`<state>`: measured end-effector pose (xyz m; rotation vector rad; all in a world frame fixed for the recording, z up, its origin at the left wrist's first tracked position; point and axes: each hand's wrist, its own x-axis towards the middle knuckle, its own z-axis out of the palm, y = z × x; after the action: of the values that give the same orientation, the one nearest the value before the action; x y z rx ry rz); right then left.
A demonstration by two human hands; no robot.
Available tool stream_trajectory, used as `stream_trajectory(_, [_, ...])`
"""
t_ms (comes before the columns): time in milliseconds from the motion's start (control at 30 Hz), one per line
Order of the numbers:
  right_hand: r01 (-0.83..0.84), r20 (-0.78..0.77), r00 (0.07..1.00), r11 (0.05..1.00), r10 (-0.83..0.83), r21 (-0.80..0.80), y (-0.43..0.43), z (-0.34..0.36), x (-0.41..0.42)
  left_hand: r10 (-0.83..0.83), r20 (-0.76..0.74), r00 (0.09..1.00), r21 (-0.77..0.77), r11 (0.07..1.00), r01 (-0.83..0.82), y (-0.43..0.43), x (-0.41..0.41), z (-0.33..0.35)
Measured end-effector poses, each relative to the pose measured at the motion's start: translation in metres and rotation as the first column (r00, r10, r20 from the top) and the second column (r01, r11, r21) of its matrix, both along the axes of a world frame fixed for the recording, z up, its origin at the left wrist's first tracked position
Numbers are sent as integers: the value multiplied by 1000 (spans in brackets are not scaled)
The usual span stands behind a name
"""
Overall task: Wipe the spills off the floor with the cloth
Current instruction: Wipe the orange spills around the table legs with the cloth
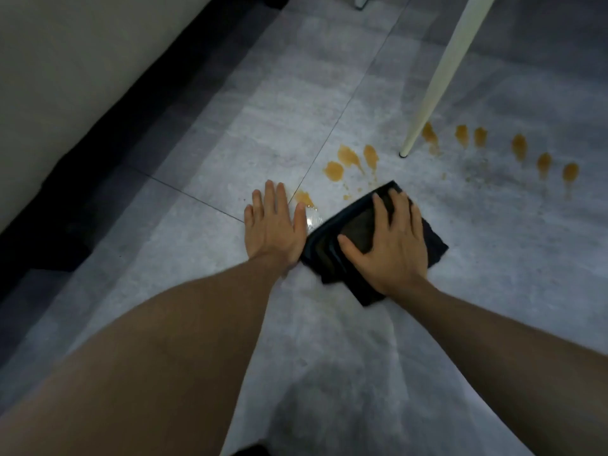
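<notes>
A folded black cloth (329,240) lies flat on the grey tiled floor (493,258). My right hand (391,245) presses down on it, fingers spread over its top. My left hand (273,225) rests flat on the bare floor just left of the cloth, fingers apart, holding nothing. Several orange-brown spills mark the floor beyond the hands: one small patch (304,199) right by my left fingertips with a wet shine beside it, a cluster (348,158) further off, and a row of spots (519,146) stretching to the right.
A white slanted furniture leg (437,80) stands on the floor among the spills, its foot just beyond the cloth. A pale sofa or cabinet side (65,77) with a dark shadowed base runs along the left. A tile joint crosses under my left hand.
</notes>
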<state>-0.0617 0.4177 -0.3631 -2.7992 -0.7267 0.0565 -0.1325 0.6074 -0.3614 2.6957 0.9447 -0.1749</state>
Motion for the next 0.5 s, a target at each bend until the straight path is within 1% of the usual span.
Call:
stream_trajectory(33, [35, 8, 999, 999, -35, 13, -8, 1, 0, 11, 17, 1000, 18, 1000, -11, 4, 2, -4])
stream_trajectory(100, [111, 13, 994, 993, -110, -50, -15, 3, 1, 36, 58, 998, 59, 998, -39, 6, 1, -12])
stream_trajectory(167, [131, 13, 991, 986, -131, -98, -8, 4, 6, 43, 85, 995, 71, 996, -49, 8, 3, -17])
stream_trajectory(233, [127, -27, 991, 986, -130, -108, 8, 6, 11, 37, 80, 996, 65, 997, -42, 10, 4, -17])
stream_trajectory(300, [159, -87, 982, 982, -168, -100, 32, 4, 16, 22, 80, 997, 76, 997, -28, 11, 4, -18])
stream_trajectory(400, [262, -154, 952, 964, -265, -37, 62, 3, 18, 12, 83, 996, 67, 998, -17, 12, 4, -20])
stream_trajectory(500, [268, -79, 961, 963, -267, 8, 59, -2, 14, 13, 90, 996, 61, 998, -19, 12, 4, -21])
